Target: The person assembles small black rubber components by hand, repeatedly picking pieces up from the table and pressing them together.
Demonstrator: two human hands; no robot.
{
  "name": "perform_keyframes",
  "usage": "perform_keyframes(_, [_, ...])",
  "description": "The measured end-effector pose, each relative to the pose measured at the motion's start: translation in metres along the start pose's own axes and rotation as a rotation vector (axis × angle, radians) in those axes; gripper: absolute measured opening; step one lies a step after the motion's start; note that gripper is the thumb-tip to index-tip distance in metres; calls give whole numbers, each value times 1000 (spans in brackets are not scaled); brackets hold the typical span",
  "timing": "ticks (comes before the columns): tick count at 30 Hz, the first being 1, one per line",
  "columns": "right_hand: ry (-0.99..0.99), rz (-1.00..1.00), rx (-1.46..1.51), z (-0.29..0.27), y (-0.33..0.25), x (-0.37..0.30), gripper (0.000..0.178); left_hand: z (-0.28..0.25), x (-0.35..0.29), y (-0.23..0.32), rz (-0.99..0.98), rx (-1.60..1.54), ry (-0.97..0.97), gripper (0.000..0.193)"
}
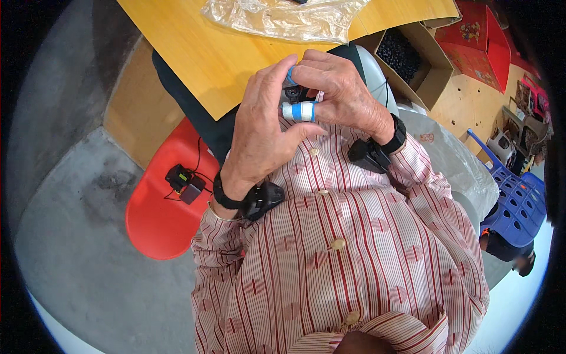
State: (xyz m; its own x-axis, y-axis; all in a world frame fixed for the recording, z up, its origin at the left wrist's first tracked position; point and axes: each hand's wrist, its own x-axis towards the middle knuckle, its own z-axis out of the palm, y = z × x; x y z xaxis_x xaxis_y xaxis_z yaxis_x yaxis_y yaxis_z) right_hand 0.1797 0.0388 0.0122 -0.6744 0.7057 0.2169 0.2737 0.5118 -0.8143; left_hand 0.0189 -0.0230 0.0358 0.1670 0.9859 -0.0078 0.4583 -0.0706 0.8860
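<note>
Holding position: a small black part (292, 92) sat between the two hands, beside the edge of the yellow table (177, 41) and in front of the striped shirt (330, 236).
Right hand (348, 88): thumb and forefinger pinched the part; blue-and-white tape (299, 111) wrapped the thumb.
Left hand (259, 121): fingers curved around the far side, with the thumb spread well away from them; whether its fingertips pressed on the part could not be told.
Wrists: each carried a black strap with a black device, the left one (262, 200) and the right one (368, 154).
Table: a clear plastic bag (277, 20) lay crumpled on the top.
Open carton (433, 82): many small black pieces (398, 54) filled the inside; a red box (477, 44) stood beside it.
Red seat (153, 218), person's left: a black gadget (186, 183) rested there with thin cables.
Blue plastic chair (513, 203): it stood at the far right.
</note>
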Motion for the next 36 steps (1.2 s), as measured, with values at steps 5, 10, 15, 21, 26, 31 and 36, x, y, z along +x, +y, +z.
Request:
perform_keyframes(5, [35, -30, 25, 4, 3, -3, 30, 2, -1, 0, 22, 55, 43, 82])
perform_keyframes(10, [4, -24, 43, 1, 2, -3, 31, 1, 0, 5, 18, 93, 64, 75])
perform_keyframes(15, [-29, -64, 11, 0, 7, -5, 30, 5, 1, 0, 73, 63, 99, 68])
perform_keyframes(21, [30, -70, 66, 6, 4, -5, 31, 0, 3, 0, 155, 101, 50, 72])
perform_keyframes(26, [6, -88, 63, 5, 3, -6, 31, -1, 0, 0, 136, 110, 32, 72])
perform_keyframes(31, [-4, -94, 49, 3, 1, -4, 32, -2, -1, -1, 142, 109, 48, 71])
perform_keyframes(36, [-39, -117, 53, 6, 9, -4, 32, -4, 1, -5, 150, 122, 24, 71])
